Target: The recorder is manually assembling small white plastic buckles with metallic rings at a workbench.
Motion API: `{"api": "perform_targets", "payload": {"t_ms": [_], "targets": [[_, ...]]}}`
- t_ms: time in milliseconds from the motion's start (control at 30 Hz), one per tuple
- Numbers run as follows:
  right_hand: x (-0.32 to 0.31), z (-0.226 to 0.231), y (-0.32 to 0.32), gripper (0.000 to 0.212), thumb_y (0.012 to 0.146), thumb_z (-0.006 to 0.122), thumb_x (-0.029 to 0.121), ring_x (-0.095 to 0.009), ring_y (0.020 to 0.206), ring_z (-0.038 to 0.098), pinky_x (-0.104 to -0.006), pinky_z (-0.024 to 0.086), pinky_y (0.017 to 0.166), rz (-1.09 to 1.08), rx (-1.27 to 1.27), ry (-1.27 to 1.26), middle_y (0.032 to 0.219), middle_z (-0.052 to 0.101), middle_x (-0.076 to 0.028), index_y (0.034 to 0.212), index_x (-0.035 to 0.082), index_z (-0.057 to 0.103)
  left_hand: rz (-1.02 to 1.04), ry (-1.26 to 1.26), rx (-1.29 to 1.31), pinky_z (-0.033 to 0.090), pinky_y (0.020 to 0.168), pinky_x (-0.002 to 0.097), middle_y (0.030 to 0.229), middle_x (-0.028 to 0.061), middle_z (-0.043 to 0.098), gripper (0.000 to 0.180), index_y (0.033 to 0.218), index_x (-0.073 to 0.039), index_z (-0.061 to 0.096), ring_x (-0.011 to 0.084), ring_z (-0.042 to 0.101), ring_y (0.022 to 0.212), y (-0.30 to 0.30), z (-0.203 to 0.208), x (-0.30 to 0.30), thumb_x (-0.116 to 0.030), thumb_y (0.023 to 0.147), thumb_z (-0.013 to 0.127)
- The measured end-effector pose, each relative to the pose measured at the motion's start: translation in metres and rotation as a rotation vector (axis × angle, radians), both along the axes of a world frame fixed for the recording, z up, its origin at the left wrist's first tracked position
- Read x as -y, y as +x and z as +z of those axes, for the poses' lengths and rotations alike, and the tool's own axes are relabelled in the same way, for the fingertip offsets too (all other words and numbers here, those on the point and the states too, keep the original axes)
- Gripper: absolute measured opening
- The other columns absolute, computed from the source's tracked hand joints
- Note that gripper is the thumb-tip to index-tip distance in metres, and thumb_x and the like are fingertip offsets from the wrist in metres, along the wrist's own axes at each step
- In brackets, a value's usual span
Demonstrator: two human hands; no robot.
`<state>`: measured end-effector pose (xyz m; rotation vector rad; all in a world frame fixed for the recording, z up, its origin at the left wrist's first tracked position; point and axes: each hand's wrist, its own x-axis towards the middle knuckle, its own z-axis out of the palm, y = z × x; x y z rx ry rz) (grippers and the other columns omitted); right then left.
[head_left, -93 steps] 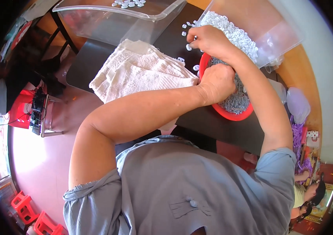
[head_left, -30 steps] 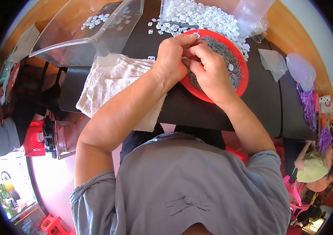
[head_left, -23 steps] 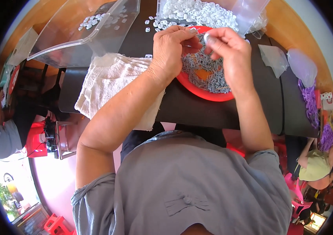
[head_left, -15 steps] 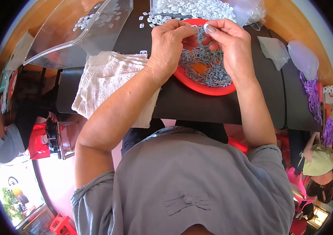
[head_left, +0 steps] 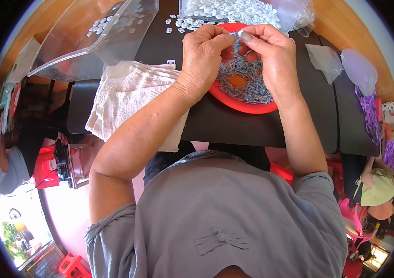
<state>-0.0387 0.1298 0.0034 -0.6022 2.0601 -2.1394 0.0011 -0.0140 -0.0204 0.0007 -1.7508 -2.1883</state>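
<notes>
Above the far part of a red basin (head_left: 252, 108), my left hand (head_left: 205, 58) and my right hand (head_left: 276, 58) meet fingertip to fingertip. My right thumb and fingers pinch a small white plastic piece (head_left: 240, 34). The left thumb and forefinger are pressed together against its left side; what they hold is too small to make out. Below the hands the basin is filled with small grey-blue twisted pieces (head_left: 252, 88), and an orange patch of its bottom shows through.
A white cloth (head_left: 127, 99) lies under my left forearm. Loose white pieces (head_left: 187, 23) lie beside a clear container heaped with more (head_left: 234, 11). At left stands a clear plastic bin (head_left: 76, 60). Plastic bags (head_left: 324, 60) and purple cords (head_left: 368, 113) are at right. Other people sit at both sides.
My hands have come together, bringing the white piece in my right fingers up against my left fingertips. The left hand shifted slightly right.
</notes>
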Motion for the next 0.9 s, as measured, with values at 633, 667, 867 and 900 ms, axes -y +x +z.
{"api": "perform_targets", "payload": {"t_ms": [633,667,867,900], "targets": [[-0.026,0.024,-0.010,0.022,0.091,0.062,0.023,-0.012,0.063,0.061,-0.0225,0.044,0.054,0.334,0.199,0.067,0.074,0.064,-0.004,0.093,0.001,0.064,-0.225,-0.004,-0.122,0.051,0.060,0.0225,0.082,0.0066,0.068,0.026,0.101,0.003,0.065,0.0102,0.063,0.071,0.005,0.013,0.002,0.004,0.076,0.075],[-0.026,0.024,-0.010,0.022,0.091,0.062,0.023,-0.012,0.063,0.061,-0.0225,0.044,0.054,0.332,0.198,0.066,0.074,0.064,-0.004,0.093,0.001,0.064,-0.211,-0.017,-0.148,0.052,0.061,0.0227,0.082,0.0068,0.068,0.026,0.100,0.003,0.066,0.0104,0.063,0.072,0.005,0.012,0.002,0.004,0.076,0.075],[-0.030,0.022,-0.013,0.024,0.092,0.062,0.024,-0.014,0.058,0.062,-0.0202,0.043,0.050,0.351,0.213,0.105,0.072,0.063,-0.004,0.093,0.000,0.064,-0.214,-0.049,-0.163,0.054,0.065,0.0240,0.082,0.0080,0.069,0.027,0.099,0.003,0.066,0.0115,0.064,0.073,0.007,0.015,0.002,0.005,0.075,0.076],[-0.031,0.022,-0.013,0.024,0.092,0.061,0.024,-0.014,0.058,0.062,-0.0197,0.043,0.049,0.366,0.213,0.098,0.072,0.063,-0.004,0.092,0.000,0.064,-0.214,-0.075,-0.149,0.054,0.066,0.0245,0.082,0.0082,0.069,0.026,0.099,0.003,0.066,0.0116,0.064,0.072,0.007,0.016,0.002,0.006,0.075,0.076]]}}
